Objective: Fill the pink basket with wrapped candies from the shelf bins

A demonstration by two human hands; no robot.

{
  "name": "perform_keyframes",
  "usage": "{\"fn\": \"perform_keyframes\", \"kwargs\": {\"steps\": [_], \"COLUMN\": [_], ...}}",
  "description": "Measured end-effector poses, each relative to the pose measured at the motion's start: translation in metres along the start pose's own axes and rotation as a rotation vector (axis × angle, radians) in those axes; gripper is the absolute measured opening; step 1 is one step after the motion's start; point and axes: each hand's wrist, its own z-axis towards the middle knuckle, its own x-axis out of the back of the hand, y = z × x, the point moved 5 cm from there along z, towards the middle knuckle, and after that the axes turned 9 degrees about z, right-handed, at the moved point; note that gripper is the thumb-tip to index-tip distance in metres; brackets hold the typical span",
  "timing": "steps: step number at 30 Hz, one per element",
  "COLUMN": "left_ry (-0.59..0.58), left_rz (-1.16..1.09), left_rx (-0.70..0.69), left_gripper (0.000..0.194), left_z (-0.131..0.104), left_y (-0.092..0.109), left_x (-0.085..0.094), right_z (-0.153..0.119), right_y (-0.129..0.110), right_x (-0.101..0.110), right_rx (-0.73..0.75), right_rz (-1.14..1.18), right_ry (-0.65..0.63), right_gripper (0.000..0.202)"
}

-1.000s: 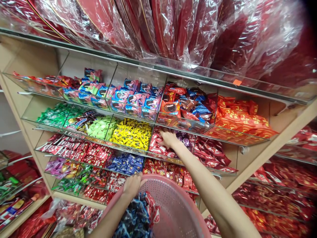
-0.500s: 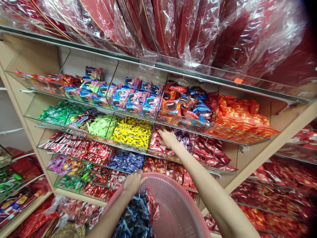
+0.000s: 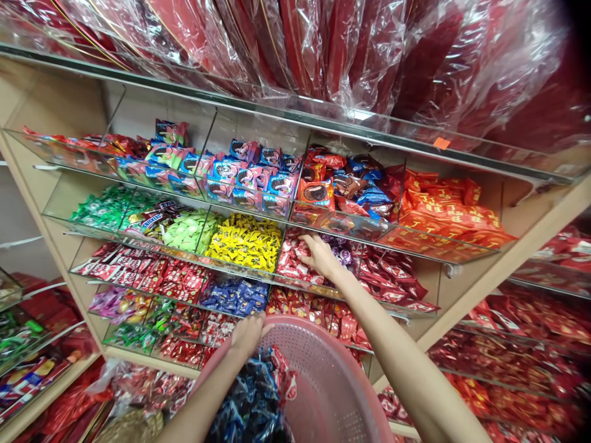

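My left hand [image 3: 247,335] grips the rim of a pink perforated basket [image 3: 323,381] low in view. Blue and red wrapped sweets [image 3: 258,394] lie heaped in the basket's left side. My right hand [image 3: 321,255] reaches into a clear shelf bin of red-and-white wrapped sweets [image 3: 293,261], fingers curled down among the wrappers. Purple wrapped sweets [image 3: 344,253] lie just right of that hand. Whether the fingers hold a sweet is hidden.
Tiered clear bins on a wooden rack hold yellow sweets [image 3: 244,240], green sweets [image 3: 184,231], blue sweets [image 3: 235,295], biscuit packs [image 3: 252,175] and orange-red packets [image 3: 450,215]. Plastic-wrapped red goods [image 3: 323,49] hang overhead. More red packets [image 3: 508,363] fill shelves at right.
My right hand has shifted slightly right and curled deeper into the red-and-white sweets. The left hand stays on the basket rim. The view has tilted a little.
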Motion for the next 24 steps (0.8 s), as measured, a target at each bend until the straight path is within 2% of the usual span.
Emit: {"fn": "perform_keyframes", "kwargs": {"steps": [4, 7, 11, 14, 16, 18, 22, 24], "left_ry": [-0.041, -0.036, -0.009, -0.005, -0.002, -0.008, -0.011, -0.01], "left_rz": [-0.017, -0.017, 0.002, 0.017, 0.013, 0.004, 0.002, 0.007], "left_rx": [0.025, 0.019, -0.012, -0.011, -0.015, -0.017, -0.013, -0.016], "left_gripper": [0.048, 0.047, 0.045, 0.048, 0.049, 0.049, 0.046, 0.045], "left_z": [-0.001, -0.001, 0.001, 0.002, 0.002, 0.001, 0.0, 0.0], "left_y": [0.0, 0.0, 0.001, 0.001, 0.001, 0.001, 0.001, 0.001], "left_x": [0.001, 0.002, 0.0, -0.003, -0.003, -0.003, 0.0, 0.001], "right_z": [-0.005, -0.016, -0.054, -0.094, -0.12, -0.142, -0.176, -0.186], "right_y": [0.008, 0.002, -0.026, -0.048, -0.055, -0.052, -0.016, 0.001], "right_x": [0.005, 0.015, 0.028, 0.021, -0.001, -0.036, -0.122, -0.155], "right_rx": [0.015, 0.093, 0.179, 0.164, 0.149, 0.14, -0.071, -0.162], "right_rz": [0.163, 0.3, 0.432, 0.503, 0.56, 0.604, 0.597, 0.567], "right_ry": [0.097, 0.198, 0.248, 0.195, 0.095, -0.031, -0.176, -0.195], "right_gripper": [0.046, 0.044, 0.042, 0.043, 0.043, 0.046, 0.042, 0.045]}}
